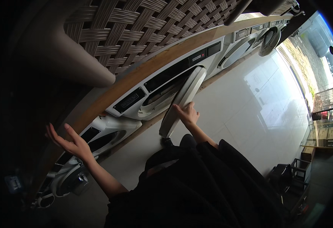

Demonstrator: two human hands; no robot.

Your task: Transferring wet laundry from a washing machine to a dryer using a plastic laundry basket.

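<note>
My right hand (187,113) is on the rim of a round white door (183,99), with the thumb over its edge and the fingers on its outer side. This door stands swung out from a white front-loading laundry machine (128,107), whose dark opening shows partly behind it. My left hand (72,141) is raised, palm up with the fingers apart, and holds nothing. It is nearest to the wooden counter edge (93,114) that runs above the machines. Directly before me, above that edge, is a brown woven basket (132,31) with a smooth, thick frame.
More front-loading machines line the row, one with a door (270,41) standing out at the far right and one with a door (72,178) at the lower left. Pale floor tiles (240,114) reflect window light. A black stool (280,176) and cardboard boxes (322,134) are at the right.
</note>
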